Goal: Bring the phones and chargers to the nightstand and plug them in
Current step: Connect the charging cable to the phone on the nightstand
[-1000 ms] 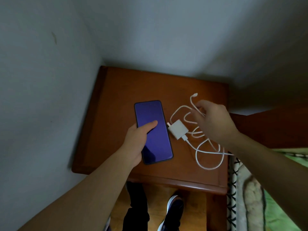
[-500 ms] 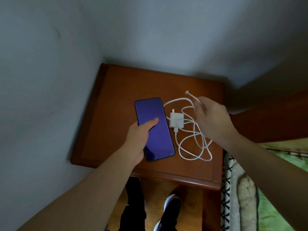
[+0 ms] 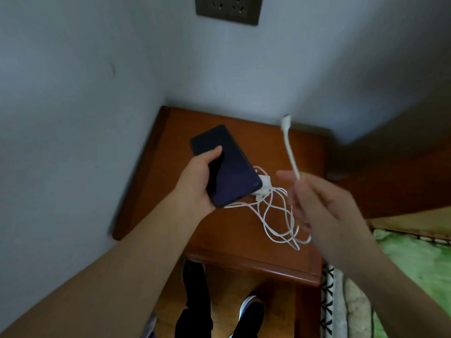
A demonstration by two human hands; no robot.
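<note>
Phone [image 3: 227,167] (dark screen) gripped in left hand [image 3: 195,184]; right hand [image 3: 324,206] fingers pinch white cable [image 3: 290,152].

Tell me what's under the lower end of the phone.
The white charger block and cable on the nightstand show beside the phone; part of both is hidden under it.

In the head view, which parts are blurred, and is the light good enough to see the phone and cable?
Head view: dim, bluish light; the right hand is smeared by motion, the left hand sharper. The phone reads as a dark slab, the white cable stands out well; wide-angle bending shows at the walls.
</note>
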